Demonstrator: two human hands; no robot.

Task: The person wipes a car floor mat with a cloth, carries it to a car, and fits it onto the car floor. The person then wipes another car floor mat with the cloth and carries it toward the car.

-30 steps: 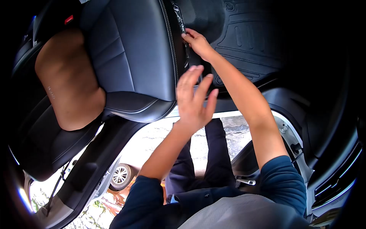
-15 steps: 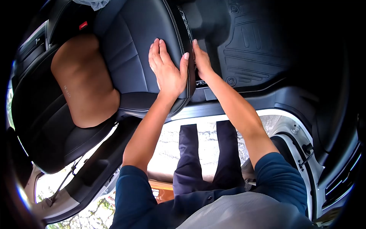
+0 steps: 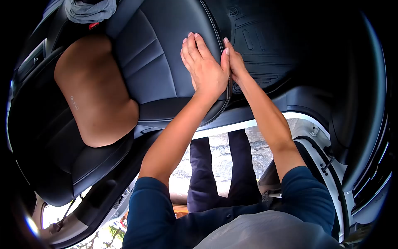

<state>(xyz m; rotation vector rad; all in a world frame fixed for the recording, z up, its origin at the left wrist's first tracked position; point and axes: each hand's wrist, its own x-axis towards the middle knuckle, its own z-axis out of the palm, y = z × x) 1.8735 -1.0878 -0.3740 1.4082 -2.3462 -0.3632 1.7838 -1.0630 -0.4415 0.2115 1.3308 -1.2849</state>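
Observation:
My left hand [image 3: 207, 68] lies flat on the front part of a black leather car seat cushion [image 3: 163, 37], its fingers pointing toward the far side. Its thumb reaches to the stitched front edge. Just beyond that edge my right hand [image 3: 237, 64] is held against the seat's front face, with a fingertip stretched upward. The seat edge and the left thumb hide part of the right hand. Nothing held shows in either hand. A brown lumbar cushion [image 3: 97, 91] with small lettering rests against the seat backrest [image 3: 45, 128].
A grey cloth [image 3: 91, 10] lies beyond the seat near a red buckle [image 3: 94, 25]. A ridged black floor mat [image 3: 261, 54] covers the footwell. The white door sill [image 3: 244, 123] runs between the seat and my legs. An open door [image 3: 356, 124] stands to the right.
The view has shifted, so the seat and both hands appear farther right. The hands stay at the seat's front edge. More of the grey cloth shows.

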